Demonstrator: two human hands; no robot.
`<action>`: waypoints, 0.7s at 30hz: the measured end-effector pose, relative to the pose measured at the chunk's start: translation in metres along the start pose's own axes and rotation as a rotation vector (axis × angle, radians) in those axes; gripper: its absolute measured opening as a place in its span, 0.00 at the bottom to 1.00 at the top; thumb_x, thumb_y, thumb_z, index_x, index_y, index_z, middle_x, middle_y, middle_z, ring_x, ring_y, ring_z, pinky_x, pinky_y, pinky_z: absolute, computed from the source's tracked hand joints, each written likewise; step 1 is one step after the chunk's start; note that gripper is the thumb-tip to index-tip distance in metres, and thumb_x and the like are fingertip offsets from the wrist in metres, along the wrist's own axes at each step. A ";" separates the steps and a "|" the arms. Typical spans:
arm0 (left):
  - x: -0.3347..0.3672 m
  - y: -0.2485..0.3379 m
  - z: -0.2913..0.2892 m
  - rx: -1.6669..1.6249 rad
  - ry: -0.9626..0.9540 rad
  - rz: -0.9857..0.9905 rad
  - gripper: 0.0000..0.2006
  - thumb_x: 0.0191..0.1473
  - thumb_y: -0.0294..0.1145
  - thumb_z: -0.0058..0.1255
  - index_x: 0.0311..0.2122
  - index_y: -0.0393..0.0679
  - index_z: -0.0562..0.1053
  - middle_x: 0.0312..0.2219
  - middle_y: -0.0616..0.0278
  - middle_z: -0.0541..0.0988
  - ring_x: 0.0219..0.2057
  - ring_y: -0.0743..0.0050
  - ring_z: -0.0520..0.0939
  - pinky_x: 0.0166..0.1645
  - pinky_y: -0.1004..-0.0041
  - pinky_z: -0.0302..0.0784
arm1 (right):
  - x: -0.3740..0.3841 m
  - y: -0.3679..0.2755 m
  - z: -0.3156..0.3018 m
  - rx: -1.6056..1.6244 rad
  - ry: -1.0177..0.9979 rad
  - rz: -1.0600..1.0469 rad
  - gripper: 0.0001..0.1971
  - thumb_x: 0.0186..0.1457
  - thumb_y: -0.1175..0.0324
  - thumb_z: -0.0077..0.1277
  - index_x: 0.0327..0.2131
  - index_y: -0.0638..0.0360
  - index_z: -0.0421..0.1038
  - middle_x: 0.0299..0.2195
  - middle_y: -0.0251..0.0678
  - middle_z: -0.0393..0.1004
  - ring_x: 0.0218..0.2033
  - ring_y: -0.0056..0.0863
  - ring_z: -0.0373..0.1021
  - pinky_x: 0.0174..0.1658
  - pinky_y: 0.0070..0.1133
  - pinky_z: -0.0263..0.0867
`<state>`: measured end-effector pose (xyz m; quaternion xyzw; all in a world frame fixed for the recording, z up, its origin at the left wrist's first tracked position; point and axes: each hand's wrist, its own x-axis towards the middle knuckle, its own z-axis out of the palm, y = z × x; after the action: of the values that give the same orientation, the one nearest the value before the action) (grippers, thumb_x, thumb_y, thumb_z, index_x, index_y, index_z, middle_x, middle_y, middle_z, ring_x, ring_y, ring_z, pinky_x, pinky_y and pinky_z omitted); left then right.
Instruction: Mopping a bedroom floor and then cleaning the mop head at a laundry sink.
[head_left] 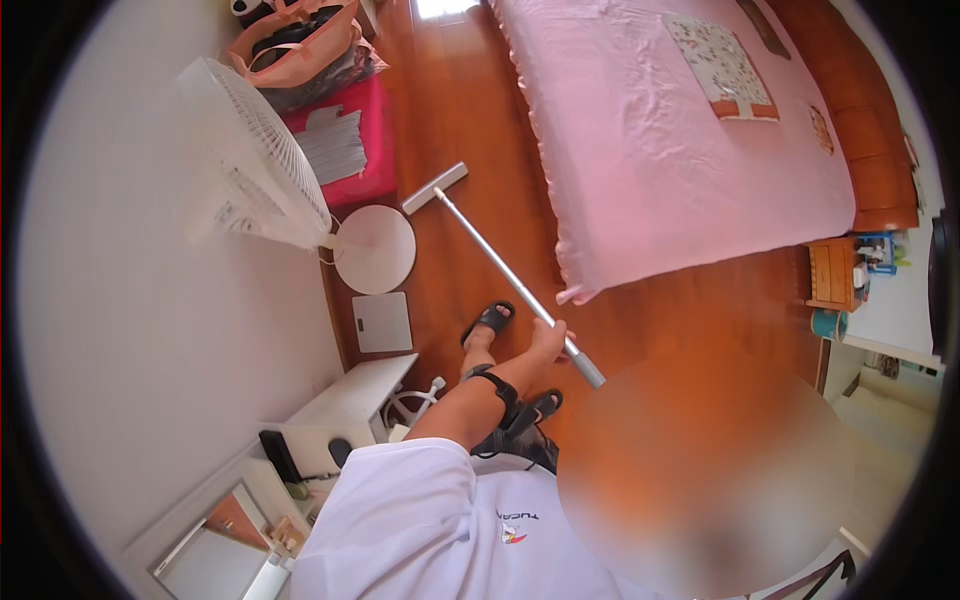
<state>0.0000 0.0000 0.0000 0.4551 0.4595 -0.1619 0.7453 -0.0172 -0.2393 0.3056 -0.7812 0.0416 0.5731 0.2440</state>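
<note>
While our left grip (553, 338) wraps narrowly round the silver pole of a flat mop (500, 265), just above the grey sleeve (586, 368) at its near end, the pole slants away from us toward the upper left. The mop's long, pale head (425, 196) lies on the reddish wooden floor (460, 110), between the pink-covered bed (640, 170) on our right and the white fan (285, 140) on our left. The head sits near the fan's round base (375, 250), and close to a bright red cloth (365, 180) that has grey folded fabric (338, 147) on it. An orange bag (310, 45) stands beyond that. Nearer to us, a flat, square silver panel (383, 322) lies just beside the fan base, with a white surface (352, 392) below it. We wear black sandals (488, 322), and a black strap (503, 392) circles our left forearm. As for our right grip, we cannot tell its state; a blurred patch covers much of the lower right.
</note>
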 end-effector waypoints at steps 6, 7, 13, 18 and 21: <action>-0.125 -0.120 0.062 0.194 -0.204 -0.308 0.13 0.57 0.38 0.38 0.32 0.39 0.71 0.23 0.55 0.80 0.19 0.67 0.82 0.18 0.67 0.78 | -0.128 0.130 0.027 -0.056 0.090 0.092 0.16 0.52 0.72 0.45 0.42 0.55 0.80 0.14 0.30 0.64 0.18 0.17 0.61 0.25 0.19 0.60; -0.146 -0.131 0.075 0.266 -0.251 -0.393 0.12 0.56 0.37 0.39 0.32 0.40 0.71 0.24 0.55 0.80 0.20 0.68 0.82 0.19 0.67 0.79 | -0.154 0.151 0.030 -0.069 0.140 0.091 0.16 0.52 0.71 0.46 0.42 0.54 0.80 0.15 0.32 0.65 0.18 0.18 0.62 0.25 0.19 0.61; -0.194 -0.183 0.126 0.260 -0.468 -0.664 0.07 0.56 0.33 0.46 0.31 0.41 0.71 0.25 0.59 0.79 0.25 0.70 0.83 0.29 0.68 0.83 | -0.257 0.172 0.041 -0.207 0.352 0.080 0.21 0.49 0.69 0.53 0.49 0.60 0.74 0.21 0.45 0.72 0.21 0.28 0.66 0.32 0.22 0.66; -0.211 -0.173 0.132 0.054 -0.309 -0.574 0.05 0.56 0.29 0.48 0.30 0.42 0.71 0.23 0.59 0.78 0.26 0.68 0.83 0.31 0.67 0.84 | -0.270 0.196 0.039 -0.066 0.469 0.036 0.24 0.49 0.70 0.54 0.53 0.62 0.70 0.22 0.38 0.71 0.24 0.19 0.66 0.32 0.18 0.65; -0.205 -0.153 0.114 0.041 -0.359 -0.578 0.06 0.57 0.30 0.49 0.29 0.42 0.71 0.23 0.59 0.78 0.28 0.67 0.83 0.30 0.68 0.84 | -0.254 0.216 0.046 -0.018 0.494 -0.109 0.24 0.51 0.72 0.53 0.53 0.64 0.69 0.22 0.34 0.70 0.25 0.16 0.64 0.32 0.16 0.64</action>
<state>-0.1473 -0.2115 0.1082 0.2850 0.4278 -0.4533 0.7282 -0.2181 -0.4632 0.4555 -0.9007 0.0527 0.3513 0.2502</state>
